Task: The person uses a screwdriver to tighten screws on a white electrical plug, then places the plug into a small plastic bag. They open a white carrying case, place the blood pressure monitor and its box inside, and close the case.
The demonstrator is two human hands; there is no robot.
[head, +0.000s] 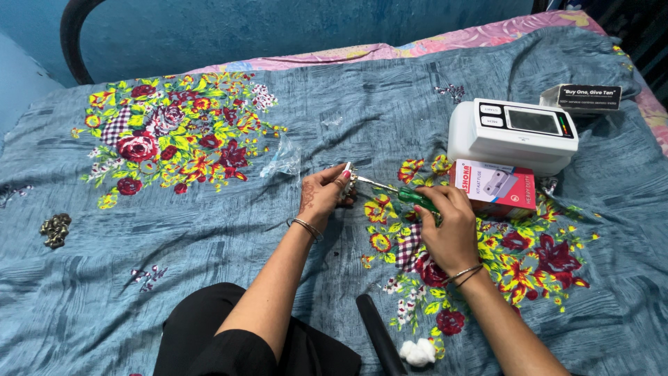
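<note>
The left hand (321,195) pinches a small white electrical part (348,179) between thumb and fingers, closed tight on it just above the bedspread. The right hand (452,226) is wrapped fully around the green handle of a screwdriver (400,193), whose thin metal shaft slants up and left until its tip meets the white part. Both hands work over a blue bedspread (229,230) printed with red and yellow flowers. Just beyond the right hand lies a small red and white carton (497,186), and touching its far edge stands a white box-shaped device with a grey screen (511,134). A dark printed card (588,97) lies near that device's right end. A scrap of clear plastic (282,160) rests left of the left hand, a cluster of dark metal pieces (56,230) sits well apart at the left edge, and a white cotton wad (417,352) lies near the right forearm.
</note>
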